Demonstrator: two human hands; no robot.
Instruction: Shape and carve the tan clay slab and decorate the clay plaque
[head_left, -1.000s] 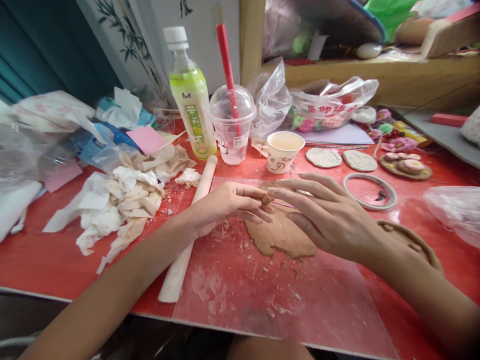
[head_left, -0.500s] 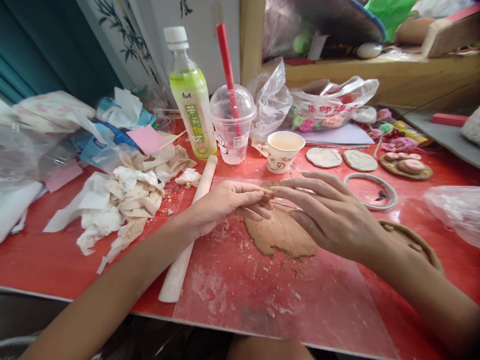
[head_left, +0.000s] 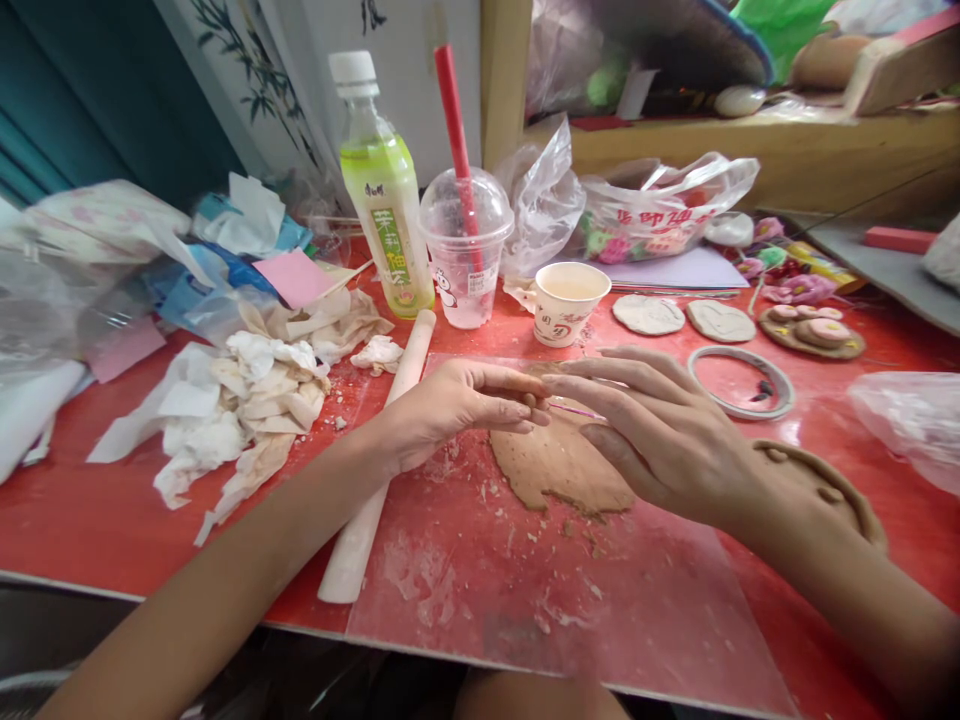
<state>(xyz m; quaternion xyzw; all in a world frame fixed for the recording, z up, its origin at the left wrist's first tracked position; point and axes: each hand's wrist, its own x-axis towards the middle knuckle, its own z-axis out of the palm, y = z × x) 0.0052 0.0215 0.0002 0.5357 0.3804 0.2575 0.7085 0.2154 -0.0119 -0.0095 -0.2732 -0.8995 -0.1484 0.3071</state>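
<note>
Over the table's middle, my left hand (head_left: pixel 487 398) has its thumb and fingers pinched together around what looks like a small brown lump of clay, mostly hidden by the fingertips. My right hand (head_left: pixel 652 425) comes in from the other side, fingers stretched out and thumb apart; its fingertips meet those of the left hand at the lump. A thin pink stick (head_left: pixel 576 409) shows between the hands; whether either one holds it I cannot tell. Beneath them a flat brown clay sheet (head_left: pixel 559 470) with a ragged near edge lies on a clear plastic mat (head_left: pixel 465 590).
A white rolling pin (head_left: pixel 367 520) lies left of the mat, beside crumpled tissues (head_left: pixel 232 400). Behind stand a drink bottle (head_left: pixel 382 215), a lidded plastic cup (head_left: pixel 465 260) and a paper cup (head_left: pixel 570 308). To the right are a tape roll (head_left: pixel 784 395) and clay pieces (head_left: pixel 649 314).
My left hand's thumb and fingers have shifted slightly at the fingertips, with the thumb now lower. My right hand is nearly in the same place.
</note>
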